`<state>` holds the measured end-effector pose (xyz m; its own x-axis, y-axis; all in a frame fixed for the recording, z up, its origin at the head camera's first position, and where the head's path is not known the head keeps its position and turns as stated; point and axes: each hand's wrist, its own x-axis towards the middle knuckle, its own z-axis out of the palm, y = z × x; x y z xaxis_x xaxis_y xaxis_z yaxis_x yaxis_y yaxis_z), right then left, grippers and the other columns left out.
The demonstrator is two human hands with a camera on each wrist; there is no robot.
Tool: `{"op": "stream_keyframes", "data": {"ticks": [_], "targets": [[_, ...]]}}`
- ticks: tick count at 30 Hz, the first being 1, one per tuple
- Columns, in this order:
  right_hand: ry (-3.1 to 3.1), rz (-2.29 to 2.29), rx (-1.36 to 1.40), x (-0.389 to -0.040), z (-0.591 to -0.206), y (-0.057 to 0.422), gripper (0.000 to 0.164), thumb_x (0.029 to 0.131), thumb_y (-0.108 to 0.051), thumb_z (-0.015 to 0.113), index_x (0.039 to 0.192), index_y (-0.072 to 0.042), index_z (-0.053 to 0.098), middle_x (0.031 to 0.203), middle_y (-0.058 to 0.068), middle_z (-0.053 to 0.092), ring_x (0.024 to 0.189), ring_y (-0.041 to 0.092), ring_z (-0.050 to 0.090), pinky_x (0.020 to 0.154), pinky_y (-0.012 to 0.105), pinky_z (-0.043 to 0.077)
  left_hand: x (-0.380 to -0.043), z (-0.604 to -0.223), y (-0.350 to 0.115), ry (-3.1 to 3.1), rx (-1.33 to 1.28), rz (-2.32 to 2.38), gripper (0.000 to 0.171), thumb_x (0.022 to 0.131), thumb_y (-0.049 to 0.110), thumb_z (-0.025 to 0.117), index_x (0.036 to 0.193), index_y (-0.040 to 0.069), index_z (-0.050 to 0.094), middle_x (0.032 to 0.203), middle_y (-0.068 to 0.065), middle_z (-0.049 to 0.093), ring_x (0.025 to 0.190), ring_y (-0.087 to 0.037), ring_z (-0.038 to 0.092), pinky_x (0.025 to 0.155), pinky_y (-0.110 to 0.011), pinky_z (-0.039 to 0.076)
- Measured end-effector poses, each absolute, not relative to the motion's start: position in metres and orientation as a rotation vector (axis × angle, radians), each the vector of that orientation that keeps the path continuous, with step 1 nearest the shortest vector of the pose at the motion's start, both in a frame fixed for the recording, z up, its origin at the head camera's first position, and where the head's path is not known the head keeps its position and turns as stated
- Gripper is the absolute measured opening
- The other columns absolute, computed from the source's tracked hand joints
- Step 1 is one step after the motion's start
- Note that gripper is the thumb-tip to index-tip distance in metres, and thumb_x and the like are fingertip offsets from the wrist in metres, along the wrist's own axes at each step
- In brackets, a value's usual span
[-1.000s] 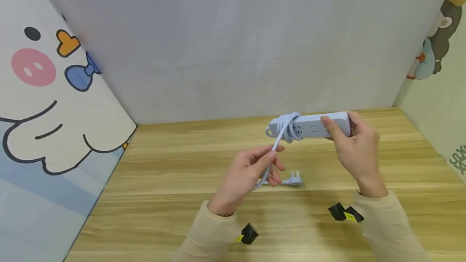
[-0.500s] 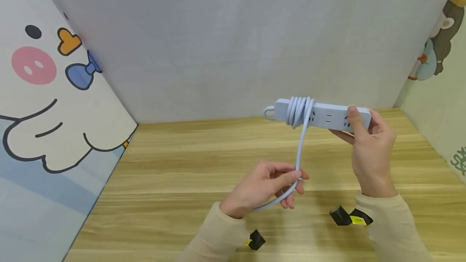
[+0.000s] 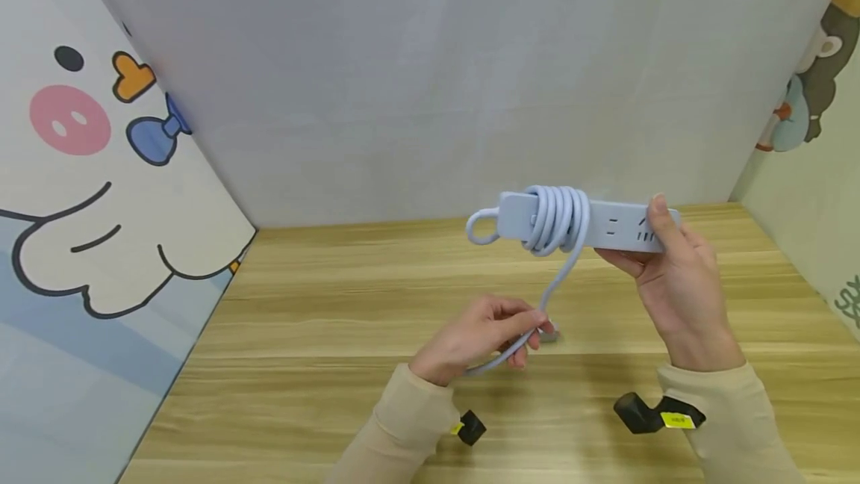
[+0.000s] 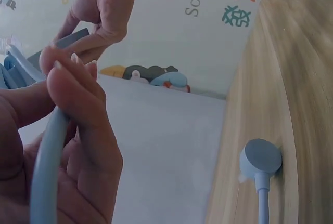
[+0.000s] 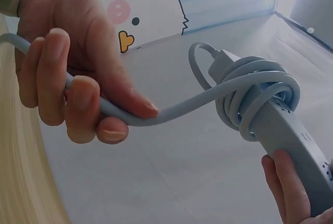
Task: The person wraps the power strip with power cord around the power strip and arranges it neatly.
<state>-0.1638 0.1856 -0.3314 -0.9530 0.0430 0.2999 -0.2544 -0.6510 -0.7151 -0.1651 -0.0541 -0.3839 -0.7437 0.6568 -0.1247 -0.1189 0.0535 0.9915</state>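
A pale blue power strip (image 3: 618, 216) is held in the air by my right hand (image 3: 688, 293), which grips its right end with the thumb on the socket face. Several turns of the strip's cord (image 3: 558, 219) wrap round its left part, and a small loop of cord sticks out at the left end. Below the strip, my left hand (image 3: 487, 334) pinches the cord's free length between thumb and fingers. In the left wrist view the plug (image 4: 261, 157) lies on the table, its cord running off the frame's bottom; the head view shows only a bit of it behind the left fingers.
The wood-grain table (image 3: 322, 305) stretches under both hands. A pale grey cloth wall (image 3: 430, 88) stands at its back. Cartoon-printed panels flank it, a left panel (image 3: 134, 222) and a right panel (image 3: 806, 193). Both wrists wear small black cameras.
The strip has moved right and its wraps now sit further along it. From a second ago my left hand has shifted right and down along with the cord. Both hands keep their hold.
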Motion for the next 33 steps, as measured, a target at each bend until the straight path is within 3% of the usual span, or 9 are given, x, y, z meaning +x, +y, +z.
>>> {"op": "stream_keyframes", "data": {"ticks": [6,11,15,20,26,33], "targets": [[-1.323,2.704,0.442,-0.162,-0.332,0.184,0.037,0.110,-0.019,0.042,0.106,0.000,0.074,0.100,0.011,0.078,0.088,0.021,0.078,0.076,0.032,0.062,-0.174,-0.387,-0.062,1.842,0.516,1.785,0.033,0.104,0.028,0.060,0.098,-0.003,0.072,0.071,0.001,0.057,0.052,-0.008,0.046,0.051,-0.021,0.041],[-1.430,2.691,0.466,-0.163,-0.333,0.185,0.038,0.111,-0.019,0.041,0.103,-0.002,0.075,0.096,0.007,0.078,0.079,0.016,0.077,0.066,0.025,0.062,-0.183,-0.389,-0.071,1.874,0.598,1.807,0.027,0.102,0.021,0.063,0.093,-0.004,0.069,0.068,0.001,0.054,0.049,-0.009,0.043,0.047,-0.022,0.037],[-1.571,2.633,0.446,-0.163,-0.334,0.188,0.041,0.111,-0.019,0.040,0.096,-0.005,0.076,0.089,0.003,0.076,0.070,0.010,0.072,0.055,0.019,0.057,-0.188,-0.391,-0.085,1.764,0.632,1.781,0.022,0.098,0.011,0.061,0.093,-0.010,0.065,0.066,0.002,0.053,0.051,-0.008,0.041,0.050,-0.022,0.035],[-1.647,2.625,0.482,-0.163,-0.335,0.190,0.044,0.111,-0.018,0.038,0.092,-0.006,0.076,0.083,0.002,0.076,0.064,0.009,0.070,0.051,0.019,0.053,-0.188,-0.390,-0.097,1.716,0.617,1.678,0.013,0.095,0.002,0.058,0.089,-0.009,0.062,0.069,0.003,0.055,0.053,-0.007,0.041,0.053,-0.020,0.036],[-1.647,2.654,0.574,-0.165,-0.338,0.196,0.046,0.112,-0.017,0.034,0.099,-0.005,0.076,0.084,0.003,0.076,0.063,0.009,0.070,0.050,0.018,0.052,-0.188,-0.386,-0.100,1.652,0.670,1.623,0.027,0.099,0.007,0.057,0.094,-0.020,0.056,0.064,0.004,0.051,0.049,-0.007,0.038,0.051,-0.020,0.032],[-1.638,2.697,0.723,-0.168,-0.344,0.203,0.048,0.113,-0.013,0.027,0.104,-0.003,0.074,0.087,0.003,0.074,0.067,0.010,0.070,0.052,0.018,0.052,-0.191,-0.387,-0.103,1.558,0.775,1.539,0.029,0.102,0.008,0.055,0.074,0.005,0.059,0.060,0.006,0.046,0.046,-0.005,0.034,0.046,-0.019,0.029]]}}
